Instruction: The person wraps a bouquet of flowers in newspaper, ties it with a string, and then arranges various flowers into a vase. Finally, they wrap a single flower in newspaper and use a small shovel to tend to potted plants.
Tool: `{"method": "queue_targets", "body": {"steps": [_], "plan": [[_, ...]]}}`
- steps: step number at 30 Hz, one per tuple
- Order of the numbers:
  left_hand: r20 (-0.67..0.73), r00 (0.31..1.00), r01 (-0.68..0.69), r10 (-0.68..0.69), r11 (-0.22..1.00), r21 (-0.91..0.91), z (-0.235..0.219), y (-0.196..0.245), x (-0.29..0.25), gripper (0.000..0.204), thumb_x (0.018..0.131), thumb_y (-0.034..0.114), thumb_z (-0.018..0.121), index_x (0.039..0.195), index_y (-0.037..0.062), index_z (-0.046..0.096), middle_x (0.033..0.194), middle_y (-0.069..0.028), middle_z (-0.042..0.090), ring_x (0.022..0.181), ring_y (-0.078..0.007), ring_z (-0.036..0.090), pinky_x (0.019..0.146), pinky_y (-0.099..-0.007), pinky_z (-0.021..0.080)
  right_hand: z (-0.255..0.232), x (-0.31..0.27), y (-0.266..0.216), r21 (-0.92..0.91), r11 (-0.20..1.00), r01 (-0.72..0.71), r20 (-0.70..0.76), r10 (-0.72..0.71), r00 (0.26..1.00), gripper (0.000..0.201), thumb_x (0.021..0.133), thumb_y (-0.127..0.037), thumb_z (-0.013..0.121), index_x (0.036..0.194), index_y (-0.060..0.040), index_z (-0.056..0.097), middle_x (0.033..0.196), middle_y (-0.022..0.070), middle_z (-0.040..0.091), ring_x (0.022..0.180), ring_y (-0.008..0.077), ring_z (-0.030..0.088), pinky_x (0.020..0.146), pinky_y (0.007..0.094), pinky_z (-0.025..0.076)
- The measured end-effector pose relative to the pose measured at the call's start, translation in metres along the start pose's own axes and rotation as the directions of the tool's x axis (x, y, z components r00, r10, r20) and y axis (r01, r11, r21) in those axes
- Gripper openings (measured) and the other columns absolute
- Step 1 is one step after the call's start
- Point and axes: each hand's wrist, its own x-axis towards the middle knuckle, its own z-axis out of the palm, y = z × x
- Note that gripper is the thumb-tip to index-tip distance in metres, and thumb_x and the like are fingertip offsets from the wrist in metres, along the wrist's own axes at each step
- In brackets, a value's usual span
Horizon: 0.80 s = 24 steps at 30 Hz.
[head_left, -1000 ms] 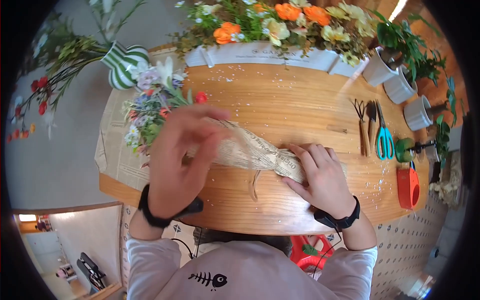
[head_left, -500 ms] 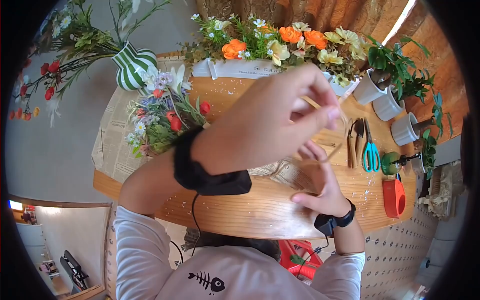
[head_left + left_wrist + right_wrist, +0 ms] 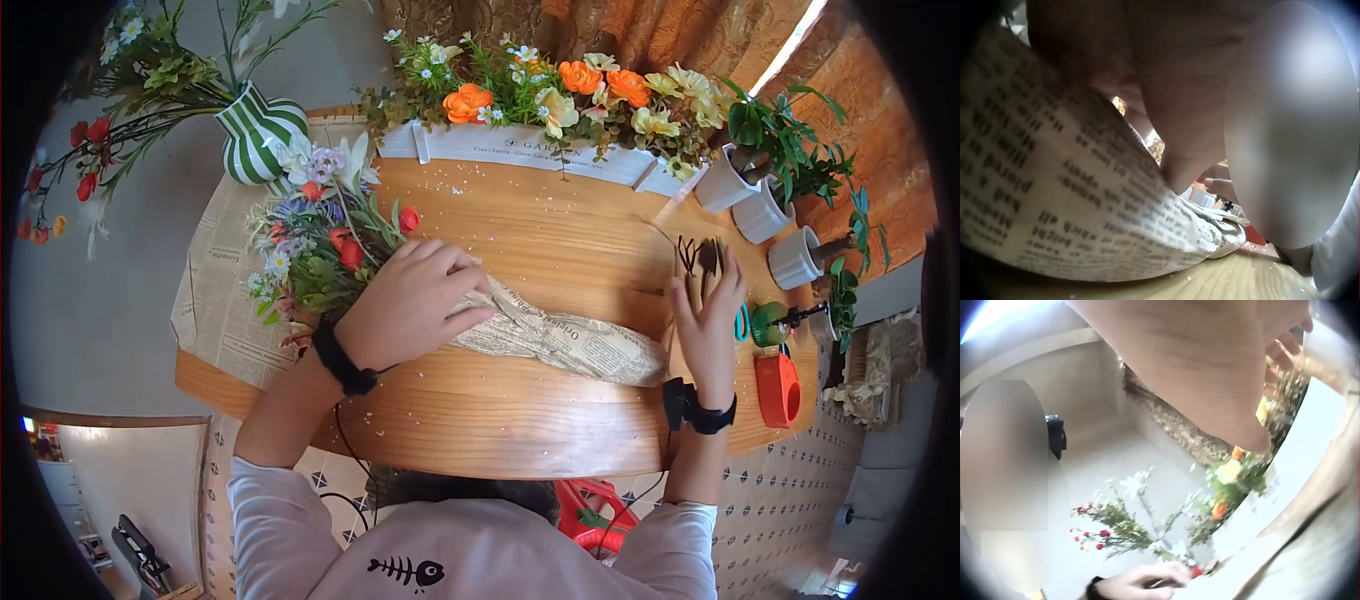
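Observation:
A flower bouquet (image 3: 345,245) wrapped in newsprint paper (image 3: 600,348) lies across the table, blooms to the left and the narrow paper end to the right. My left hand (image 3: 410,305) holds the wrap just below the blooms, its fingers bent over the far side. In the left wrist view, the printed paper (image 3: 1085,206) passes right under the palm. My right hand (image 3: 708,330) is raised past the paper's end, fingers extended and apart. It overlaps the small garden fork (image 3: 688,255) and trowel (image 3: 710,257) in the head view and partly hides the teal-handled scissors (image 3: 742,322).
A white planter box (image 3: 500,148) of flowers lines the back. A green-striped vase (image 3: 262,135) stands at left on newsprint sheets (image 3: 225,290). White pots (image 3: 795,258), a green glass bottle (image 3: 768,325) and a red tape dispenser (image 3: 776,390) line the right side. White bits dot the table (image 3: 480,420).
My left hand swung right across the bouquet with a brown strand, then came back left onto the wrap. My right hand left the paper's end and moved right toward the tools.

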Motion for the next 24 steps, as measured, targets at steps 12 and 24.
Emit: {"method": "queue_targets", "body": {"steps": [12,24], "plan": [[-0.035,0.994,-0.099,0.1,0.995,0.032,0.019,-0.015,-0.011,0.052,0.095,0.045,0.074,0.13,0.006,0.07,0.118,-0.0128,0.068,0.118,-0.033,0.061,0.111,-0.05,0.041,0.022,-0.017,-0.092,0.086,0.92,0.383,0.577,-0.36,0.733,0.025,0.093,-0.019,0.075,0.109,-0.0019,0.065,0.104,0.0185,0.069,0.101,0.0393,0.068,0.092,0.0485,0.053],[0.078,0.996,-0.064,0.047,0.97,0.235,0.01,0.021,-0.022,0.053,0.079,0.045,0.084,0.112,0.0066,0.069,0.107,-0.0093,0.059,0.11,-0.0278,0.058,0.097,-0.0412,0.046,0.014,-0.011,-0.123,0.258,0.847,0.465,0.404,-0.531,0.745,0.025,0.089,-0.012,0.078,0.105,-0.0015,0.063,0.1,0.0151,0.063,0.094,0.0359,0.064,0.085,0.0462,0.054]]}}
